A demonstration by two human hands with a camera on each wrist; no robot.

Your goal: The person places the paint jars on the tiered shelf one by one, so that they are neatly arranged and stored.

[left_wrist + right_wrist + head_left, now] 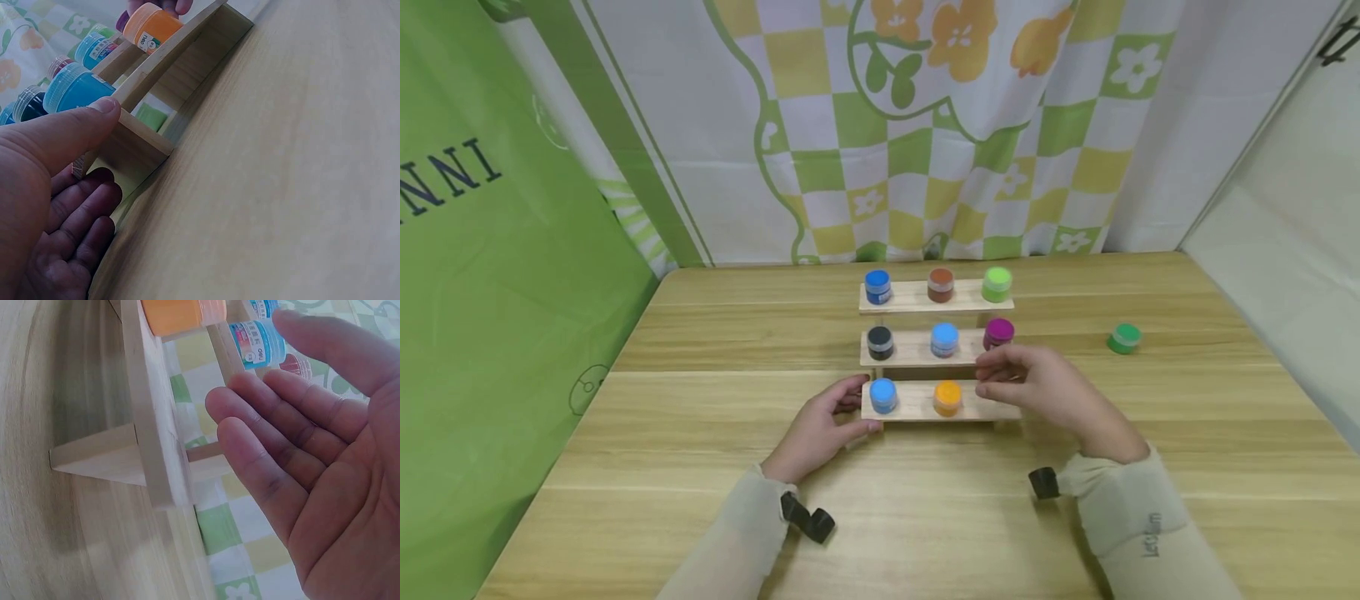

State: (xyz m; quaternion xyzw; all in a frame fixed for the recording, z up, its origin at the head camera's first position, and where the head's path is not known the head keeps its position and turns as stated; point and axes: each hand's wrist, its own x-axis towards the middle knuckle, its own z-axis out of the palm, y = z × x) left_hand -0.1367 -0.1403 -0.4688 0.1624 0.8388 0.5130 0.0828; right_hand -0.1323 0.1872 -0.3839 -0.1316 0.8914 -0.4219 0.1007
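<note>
A three-step wooden stand [925, 412] holds small paint jars. On its lowest step, a light blue jar [883, 396] sits at the left and an orange jar [947, 398] near the middle. My left hand [816, 425] grips the stand's left end, thumb against the front edge of the lowest step and fingers around the side. Over the right end of that step, my right hand [1048, 390] hovers with loosely bent fingers and holds nothing, as the right wrist view shows. Just behind its fingertips is a purple jar [999, 332] on the middle step.
The middle step also carries a black jar [880, 342] and a light blue one. Dark blue [877, 287], brown [941, 285] and light green [997, 284] jars stand on the top step. A green jar [1124, 338] is on the table [715, 467] to the right. Behind hangs a checked curtain [910, 167].
</note>
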